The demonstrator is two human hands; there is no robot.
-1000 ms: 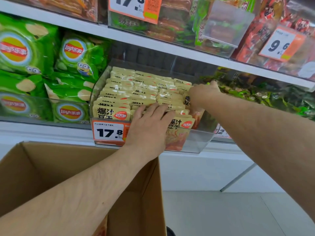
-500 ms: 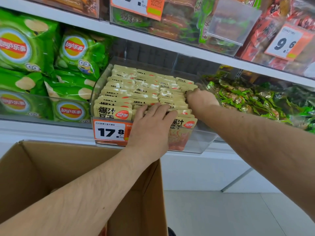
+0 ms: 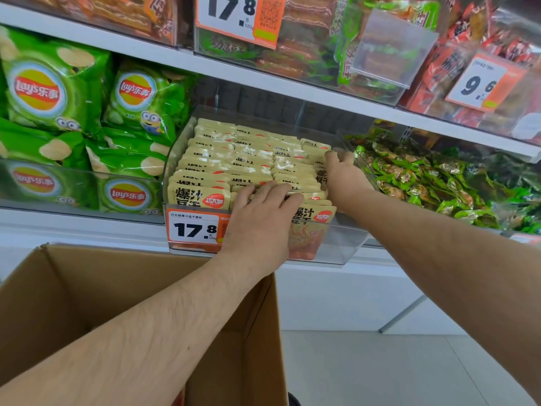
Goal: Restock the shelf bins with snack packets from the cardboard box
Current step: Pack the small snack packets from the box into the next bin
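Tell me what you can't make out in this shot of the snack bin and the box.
All in the head view:
- Cardboard box: its contents, if any, are hidden by the left forearm and the bottom edge.
- Left hand: it hides the middle front packets.
- Right hand: its fingertips sink among the cream packets, so its grip is unclear.
- Clear bin: its back wall is lost in shelf shadow.
- Price tag: the fine print is too small.

Snack packets (image 3: 251, 159) pale yellow, black lettering, red logo; chip bags (image 3: 55, 89) green; cardboard box (image 3: 87, 291) brown.

White shelf (image 3: 96, 228) carries clear bin (image 3: 336, 247), green chip bags (image 3: 128, 159), green sweets (image 3: 424, 183).
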